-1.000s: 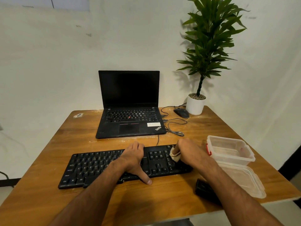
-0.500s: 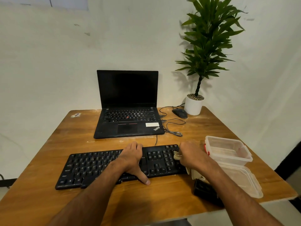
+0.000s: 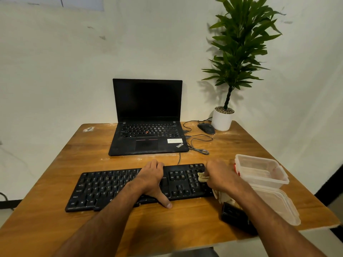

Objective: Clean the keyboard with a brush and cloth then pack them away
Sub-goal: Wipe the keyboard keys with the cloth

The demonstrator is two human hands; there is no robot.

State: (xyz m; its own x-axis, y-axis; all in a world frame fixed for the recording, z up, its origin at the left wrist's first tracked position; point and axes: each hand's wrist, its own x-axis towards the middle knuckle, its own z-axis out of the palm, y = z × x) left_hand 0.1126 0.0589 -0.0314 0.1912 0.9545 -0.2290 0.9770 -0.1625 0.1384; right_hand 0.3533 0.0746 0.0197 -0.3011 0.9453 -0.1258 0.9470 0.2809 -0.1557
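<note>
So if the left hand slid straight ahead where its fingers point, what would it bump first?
Probably the laptop. The left hand lies on the keyboard, fingers pointing away; only bare table shows between.

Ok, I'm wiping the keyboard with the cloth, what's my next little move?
Probably draw the cloth leftward: the right hand holds it over the keyboard's right end, while the left hand rests on the middle, steadying it.

cloth (image 3: 202,177) mostly hidden under right hand (image 3: 220,176), possibly brush (image 3: 234,216) behind forearm

We see a black keyboard (image 3: 120,186) lying flat on the table. A beige cloth (image 3: 202,177) is bunched on its right-hand keys.
</note>
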